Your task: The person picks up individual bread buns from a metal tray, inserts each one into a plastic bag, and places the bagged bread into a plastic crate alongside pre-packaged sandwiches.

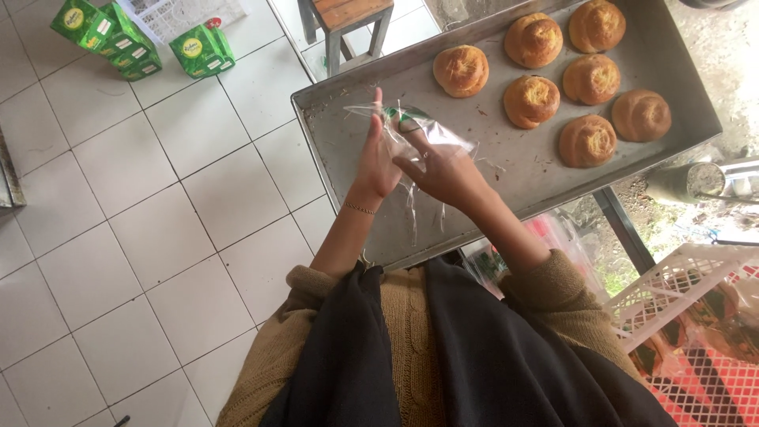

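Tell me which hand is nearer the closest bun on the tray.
Right. The right hand sits just below-left of the nearest bun, gripping the clear plastic bag; the left hand holds the bag's far side, further left.

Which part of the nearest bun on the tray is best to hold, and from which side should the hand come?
Probably the rounded sides of the nearest bun, pinched lightly from above: it sits upright and apart from its neighbours, and the metal tray has a raised rim.

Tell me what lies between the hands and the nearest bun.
Only bare tray with crumbs, in the head view. The hands hold a clear bag; the nearest bun sits beyond it.
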